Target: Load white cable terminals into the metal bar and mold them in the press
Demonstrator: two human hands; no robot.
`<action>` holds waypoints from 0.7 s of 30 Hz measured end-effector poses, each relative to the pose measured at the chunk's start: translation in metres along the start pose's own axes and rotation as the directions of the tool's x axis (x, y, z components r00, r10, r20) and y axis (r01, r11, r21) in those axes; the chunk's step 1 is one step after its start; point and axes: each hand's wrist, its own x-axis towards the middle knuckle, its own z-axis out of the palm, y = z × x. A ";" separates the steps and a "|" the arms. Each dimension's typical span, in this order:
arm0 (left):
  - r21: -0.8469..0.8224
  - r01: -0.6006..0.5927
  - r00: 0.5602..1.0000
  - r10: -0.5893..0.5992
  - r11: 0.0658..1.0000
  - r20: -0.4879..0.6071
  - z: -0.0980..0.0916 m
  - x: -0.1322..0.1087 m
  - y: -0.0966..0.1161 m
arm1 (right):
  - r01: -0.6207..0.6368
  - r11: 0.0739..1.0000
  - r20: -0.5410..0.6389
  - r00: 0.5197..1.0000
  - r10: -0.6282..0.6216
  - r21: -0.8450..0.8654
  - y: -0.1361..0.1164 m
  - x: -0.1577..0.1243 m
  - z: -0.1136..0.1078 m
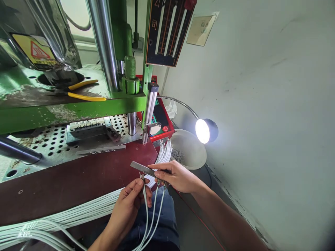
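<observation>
Three white cables [147,209] dangle right up front over my jeans [170,216]. My left fingers [137,188] are pinching one cable's metal connector [142,177] just under a flat metal strip [138,167], can't tell if those two touch. Right fingers [162,175] have the strip gripped, with the other two connectors [165,186] at its underside. Big cable bundle [91,205] along the dark red worktop [65,179], green press [117,107] behind, lamp [202,130] lit on the right.
</observation>
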 end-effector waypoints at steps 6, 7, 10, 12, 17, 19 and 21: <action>-0.072 0.109 0.993 -0.106 0.991 0.049 0.001 -0.001 0.003 | -0.014 1.000 -0.004 1.000 0.014 0.021 -0.001 0.001 0.001; -0.060 0.104 0.994 -0.101 0.993 0.046 0.001 -0.001 0.004 | -0.017 1.000 -0.003 1.000 0.017 0.024 -0.001 0.001 0.001; 0.006 0.059 0.998 -0.059 0.998 0.032 0.001 -0.001 0.003 | -0.020 0.999 -0.015 1.000 0.020 0.026 -0.001 0.000 0.002; 0.072 0.002 1.000 -0.003 0.997 0.012 0.001 -0.002 0.001 | -0.018 1.000 -0.013 1.000 0.018 0.024 -0.001 0.000 0.002; 0.287 -0.105 0.992 0.122 0.952 -0.041 0.001 0.000 -0.003 | -0.010 1.000 -0.003 1.000 0.010 0.029 -0.002 0.001 0.003; 0.320 -0.102 0.990 0.127 0.942 -0.057 0.000 0.001 -0.004 | -0.004 1.000 0.002 1.000 0.004 0.018 -0.003 0.001 0.004; 0.340 -0.095 0.990 0.125 0.936 -0.068 0.000 0.001 -0.004 | 0.005 1.000 0.005 1.000 -0.005 -0.004 -0.004 0.000 0.005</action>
